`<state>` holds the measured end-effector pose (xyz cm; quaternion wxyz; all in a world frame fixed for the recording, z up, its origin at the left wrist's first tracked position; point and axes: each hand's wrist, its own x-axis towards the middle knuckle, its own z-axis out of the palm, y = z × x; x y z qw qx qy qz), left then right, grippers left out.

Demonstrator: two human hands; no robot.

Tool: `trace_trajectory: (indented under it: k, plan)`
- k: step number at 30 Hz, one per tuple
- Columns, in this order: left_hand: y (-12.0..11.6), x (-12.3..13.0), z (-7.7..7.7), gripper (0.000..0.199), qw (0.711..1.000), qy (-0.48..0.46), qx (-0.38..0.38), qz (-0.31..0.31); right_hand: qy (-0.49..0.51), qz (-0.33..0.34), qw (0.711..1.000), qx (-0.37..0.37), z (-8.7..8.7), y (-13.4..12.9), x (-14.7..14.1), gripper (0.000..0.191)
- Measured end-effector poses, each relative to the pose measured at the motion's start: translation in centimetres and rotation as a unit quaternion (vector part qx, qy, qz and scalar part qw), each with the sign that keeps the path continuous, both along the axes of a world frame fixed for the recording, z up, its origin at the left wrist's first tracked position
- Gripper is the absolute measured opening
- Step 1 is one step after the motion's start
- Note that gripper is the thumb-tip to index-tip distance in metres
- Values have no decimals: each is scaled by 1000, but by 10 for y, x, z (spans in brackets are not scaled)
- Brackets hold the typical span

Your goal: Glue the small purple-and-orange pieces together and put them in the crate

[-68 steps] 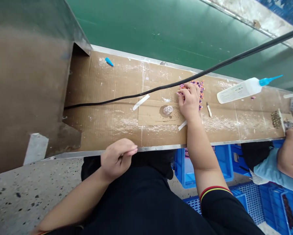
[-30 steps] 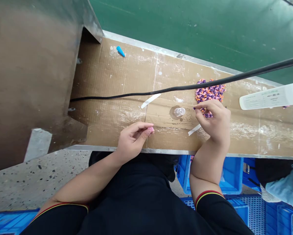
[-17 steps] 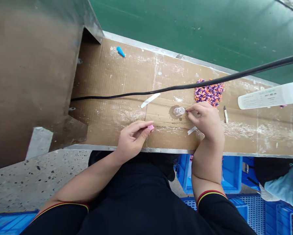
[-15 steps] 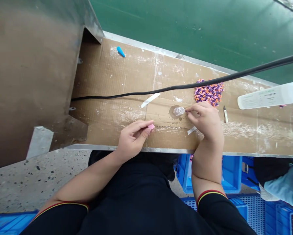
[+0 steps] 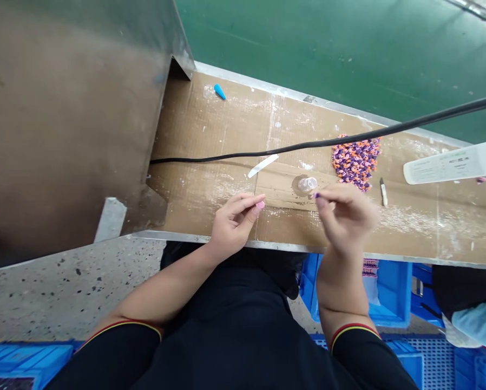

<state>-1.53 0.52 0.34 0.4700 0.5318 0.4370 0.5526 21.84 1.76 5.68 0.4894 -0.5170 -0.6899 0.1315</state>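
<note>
My left hand (image 5: 235, 221) pinches a small pink piece (image 5: 260, 205) between thumb and fingertips, just above the cardboard-covered bench. In my right hand (image 5: 346, 215), a tiny purple and pink piece (image 5: 316, 195) is held between thumb and forefinger; its exact kind is too small to tell. A small clear plastic cup (image 5: 307, 184) stands on a damp patch of the cardboard, between the hands and a little beyond them. Behind the right hand lies a heap of small purple, orange and pink pieces (image 5: 355, 162).
A black cable (image 5: 283, 149) crosses above the bench. A white bottle (image 5: 450, 162) lies at right, near a small knife-like tool (image 5: 383, 192). A blue tapered cap (image 5: 219, 91) lies at the back. A metal housing (image 5: 76, 119) bounds the left; blue crates (image 5: 393, 290) stand below.
My right hand has drawn back from beside the cup towards me, with the small purple and pink piece now showing at its fingertips. The left hand keeps its pinch; the whole view has shifted slightly.
</note>
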Motion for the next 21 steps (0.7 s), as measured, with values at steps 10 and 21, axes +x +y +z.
trace_trajectory:
  k: [10,21]
  plan:
    - [-2,-2,7,29,993,-81,-87,-12,199,0,977,-80,-32,-47,-101,5]
    - [3,-11,-4,36,966,-207,-152,-39,283,3,955,-88,-26,-50,-125,6]
